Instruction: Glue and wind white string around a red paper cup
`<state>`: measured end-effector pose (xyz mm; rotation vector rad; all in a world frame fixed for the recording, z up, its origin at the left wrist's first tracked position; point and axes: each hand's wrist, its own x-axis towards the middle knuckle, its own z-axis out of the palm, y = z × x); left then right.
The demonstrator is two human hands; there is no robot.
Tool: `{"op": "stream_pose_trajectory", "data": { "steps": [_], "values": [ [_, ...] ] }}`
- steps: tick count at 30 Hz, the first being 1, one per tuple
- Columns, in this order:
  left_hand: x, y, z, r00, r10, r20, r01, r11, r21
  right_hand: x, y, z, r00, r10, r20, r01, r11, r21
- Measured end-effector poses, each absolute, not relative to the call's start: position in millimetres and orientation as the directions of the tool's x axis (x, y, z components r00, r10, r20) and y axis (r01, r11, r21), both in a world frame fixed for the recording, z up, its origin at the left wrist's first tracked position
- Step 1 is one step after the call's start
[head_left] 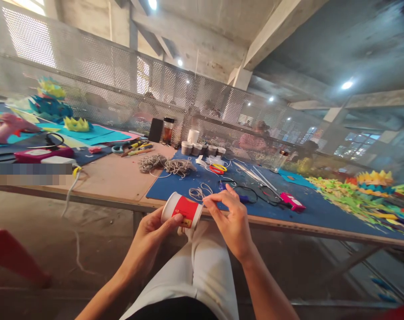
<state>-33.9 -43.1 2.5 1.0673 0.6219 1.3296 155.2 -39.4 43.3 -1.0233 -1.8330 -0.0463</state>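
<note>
A small paper cup point(186, 212), white with a red band, lies tipped on its side in my left hand point(158, 226), whose fingers and thumb are closed around it. The cup is above my lap, just off the table's front edge. At the cup's right end, my right hand point(230, 218) has its thumb and forefinger pinched together. Whatever that pinch holds is too small to make out. Behind the cup, a loose coil of thin pale cord point(200, 192) lies on the blue mat point(175, 189). A blue-handled tool point(242, 198) with a black cable is beyond my right hand.
Tangled twine bundles point(167, 165) and several small cups point(197, 149) stand farther back. Orange and yellow scissors point(218, 168) lie near them. Paper scraps point(349, 195) cover the right side. A pink glue gun point(13, 129) is at left. A mesh partition point(208, 106) rises behind.
</note>
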Motion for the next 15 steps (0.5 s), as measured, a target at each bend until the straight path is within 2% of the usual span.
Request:
{"op": "stream_pose_trajectory", "data": {
  "steps": [15],
  "values": [
    [-36.0, -43.9, -2.1, 0.201, 0.959, 0.202, -0.482, -0.082, 0.872, 155.1, -34.9, 39.2, -0.134, 0.632, 0.764, 0.657, 0.633, -0.409]
  ]
}}
